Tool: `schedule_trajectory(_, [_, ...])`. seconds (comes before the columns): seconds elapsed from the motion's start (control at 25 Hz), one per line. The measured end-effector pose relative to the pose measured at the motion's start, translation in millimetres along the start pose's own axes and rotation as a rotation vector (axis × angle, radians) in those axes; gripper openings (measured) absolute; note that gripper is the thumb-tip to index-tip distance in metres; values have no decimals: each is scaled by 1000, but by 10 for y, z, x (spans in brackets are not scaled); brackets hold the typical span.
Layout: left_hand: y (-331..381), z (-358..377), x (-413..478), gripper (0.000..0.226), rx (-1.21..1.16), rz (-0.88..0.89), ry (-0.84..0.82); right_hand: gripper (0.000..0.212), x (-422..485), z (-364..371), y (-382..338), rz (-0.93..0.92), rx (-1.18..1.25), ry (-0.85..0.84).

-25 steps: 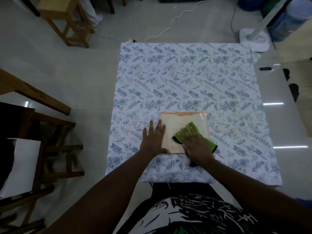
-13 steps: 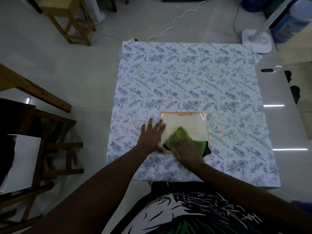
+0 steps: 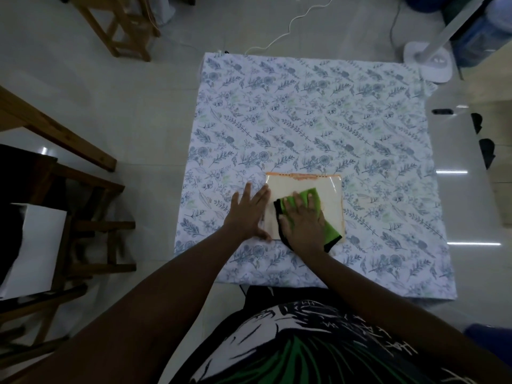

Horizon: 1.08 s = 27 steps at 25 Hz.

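Change: right hand and cloth sit farther up the sheet than half a second ago, off its near-left corner; left hand unmoved.
Cloth: green, black-edged, soft, spread under the palm.
Sheet: cream, glossy, rectangular, orange strip along its far edge; flat on the near middle of the table, which has a blue leaf-print cover.
Right fingers: straight, spread, pressing cloth onto sheet.
Left fingers: straight, flat on the cover, touching the sheet's left edge.

no legible text, shirt print unreadable
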<state>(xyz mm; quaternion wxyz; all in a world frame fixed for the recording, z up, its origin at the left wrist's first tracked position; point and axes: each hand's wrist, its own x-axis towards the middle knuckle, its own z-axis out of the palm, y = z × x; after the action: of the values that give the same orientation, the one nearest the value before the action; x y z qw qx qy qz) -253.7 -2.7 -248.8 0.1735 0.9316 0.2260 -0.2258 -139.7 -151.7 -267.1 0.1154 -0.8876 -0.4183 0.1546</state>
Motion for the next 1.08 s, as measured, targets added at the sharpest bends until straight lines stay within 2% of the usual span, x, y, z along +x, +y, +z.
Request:
schedule_trajectory(0.12, [-6, 7, -18, 143, 7, -55, 18, 51, -144, 23, 152, -353, -174, -99])
schedule_trajectory(0.2, [-4, 15, -35, 144, 17, -86, 23, 48, -22, -32, 305, -484, -205, -130])
schedule_trajectory(0.24, [-14, 26, -40, 144, 21, -94, 21, 47, 100, -72, 286, -448, -197, -134])
schedule_trajectory(0.36, [-29, 48, -53, 147, 22, -98, 37, 48, 403, -93, -4, -107, -62, -77])
schedule_trajectory(0.4, [-29, 41, -53, 147, 2, -102, 26, 51, 369, -58, -95, -61, -41, -82])
schedule_trajectory(0.44, [-30, 50, -54, 146, -15, -102, 11, 54, 261, 14, -126, -95, -64, -96])
schedule_trajectory(0.56, [-44, 99, -41, 141, -12, -130, 33, 56, -81, 83, 111, -470, -159, -160])
schedule_trajectory(0.6, [-48, 96, -30, 142, -20, -133, 14, 55, -17, 44, 201, -537, -155, -164])
schedule_trajectory(0.64, [-51, 102, -20, 145, -21, -127, 5, 54, 114, 8, 221, -529, -162, -147])
schedule_trajectory(0.76, [-41, 98, -37, 148, -5, -117, 10, 53, 593, -111, -64, -228, -92, -79])
schedule_trajectory(0.84, [-39, 66, -42, 149, -19, -121, -3, 54, 628, -102, -195, -117, -22, -75])
schedule_trajectory(0.88, [-26, 67, -47, 148, -24, -125, -3, 55, 516, -48, -168, -139, -38, -64])
schedule_trajectory(1.04, [-6, 45, -29, 146, -34, -117, -1, 57, -83, -22, 314, -435, -136, -149])
schedule_trajectory(1.08, [7, 39, -17, 145, -6, -99, 7, 55, -50, -62, 446, -431, -137, -134])
